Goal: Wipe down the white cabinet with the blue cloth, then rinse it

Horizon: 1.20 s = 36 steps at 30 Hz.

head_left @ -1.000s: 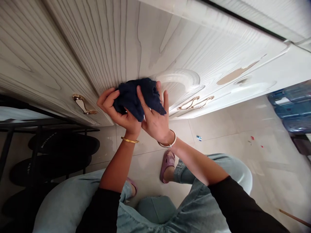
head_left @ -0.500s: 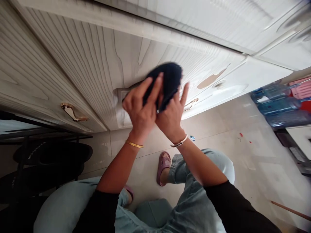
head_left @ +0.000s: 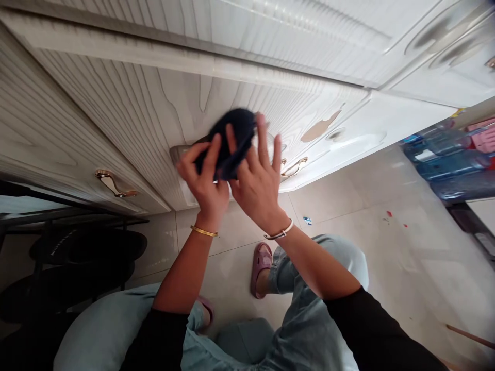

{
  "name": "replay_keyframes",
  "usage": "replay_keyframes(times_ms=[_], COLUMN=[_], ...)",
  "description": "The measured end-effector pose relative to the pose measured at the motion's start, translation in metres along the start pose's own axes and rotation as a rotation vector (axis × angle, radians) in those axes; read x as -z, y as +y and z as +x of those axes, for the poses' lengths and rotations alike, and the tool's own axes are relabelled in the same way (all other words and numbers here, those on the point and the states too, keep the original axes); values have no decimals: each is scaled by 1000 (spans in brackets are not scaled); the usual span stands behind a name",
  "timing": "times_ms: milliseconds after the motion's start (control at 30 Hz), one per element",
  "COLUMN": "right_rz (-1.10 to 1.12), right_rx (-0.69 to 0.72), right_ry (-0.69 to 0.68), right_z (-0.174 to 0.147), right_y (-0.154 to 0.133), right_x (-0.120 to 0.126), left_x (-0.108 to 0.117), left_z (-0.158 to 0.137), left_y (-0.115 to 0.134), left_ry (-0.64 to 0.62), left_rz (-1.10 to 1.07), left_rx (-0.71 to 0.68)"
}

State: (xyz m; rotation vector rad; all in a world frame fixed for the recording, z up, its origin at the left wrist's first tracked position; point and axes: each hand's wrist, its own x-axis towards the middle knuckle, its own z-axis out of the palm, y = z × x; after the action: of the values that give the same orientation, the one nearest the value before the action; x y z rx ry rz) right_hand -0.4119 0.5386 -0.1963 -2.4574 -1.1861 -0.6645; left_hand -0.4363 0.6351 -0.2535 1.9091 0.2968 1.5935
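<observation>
A dark navy cloth (head_left: pixel 242 123), blurred by motion, is bunched up in front of a white wood-grain cabinet front (head_left: pixel 127 103). My left hand (head_left: pixel 204 180) grips its left side, with bent fingers over the fabric. My right hand (head_left: pixel 257 185) holds the right side; its outer fingers stretch past the cloth towards the cabinet. Behind the hands, a pale raised shape (head_left: pixel 178 157) with rounded corners shows in part. I cannot tell whether it belongs to the cabinet.
Metal handles (head_left: pixel 116 184) sit on the cabinet front, which has a brown worn patch (head_left: pixel 320 127). Black stacked seats (head_left: pixel 88 247) stand at the left. Blue plastic bottles (head_left: pixel 456 159) lie at the right. Small scraps (head_left: pixel 307 220) dot the tiled floor (head_left: pixel 348 226).
Both hands and the dark cloth have moved left and slightly down. The right hand's fingers are more spread now. The camera view has shifted a little.
</observation>
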Motion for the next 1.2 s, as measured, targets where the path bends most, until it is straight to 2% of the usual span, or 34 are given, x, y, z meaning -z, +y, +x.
replay_keyframes(times_ms=[67,100,200,267,367,433,500,633,700,767,833,967,1033,1100,1200], right_rz=[-4,6,57,81,102,125,172,382,546,702,843,995,928,800,675], right_rx=[-59,-51,50,95,18,-49,-29,152,104,-59,-245,-487,-516,-489,-424], right_ry=[-30,-40,-69,-49,23,44,38,-38,-37,19,93,192,207,150,-87], right_z=[-2,-1,1,-1,-5,-6,-5,-9,-19,-35,-50,-65,-65,-64,-70], right_y=[-1,-5,-16,-15,-6,-4,-10,-25,-26,-21,-14,4,17,30,45], right_x=[4,4,3,3,3,2,-2,-14,-15,-12,-7,0,0,-1,-1], left_x=[0,1,9,12,12,12,14,23,27,31,38,60,75,91,113], left_z=[-4,-4,-4,-3,-6,-10,-12,-11,-12,-16,-25,-42,-43,-33,-7], left_y=[5,4,-5,-8,-2,4,4,-14,-24,-30,-34,-35,-33,-27,-18], left_ry=[-52,-32,132,156,-24,-88,-25,176,262,295,195,-219,-370,-460,-440], left_rz=[-41,-59,-58,-44,-70,-105,-146,-163,-113,-51,1,45,28,74,236], left_rx=[26,56,143,145,117,127,187,352,435,469,441,322,264,184,78])
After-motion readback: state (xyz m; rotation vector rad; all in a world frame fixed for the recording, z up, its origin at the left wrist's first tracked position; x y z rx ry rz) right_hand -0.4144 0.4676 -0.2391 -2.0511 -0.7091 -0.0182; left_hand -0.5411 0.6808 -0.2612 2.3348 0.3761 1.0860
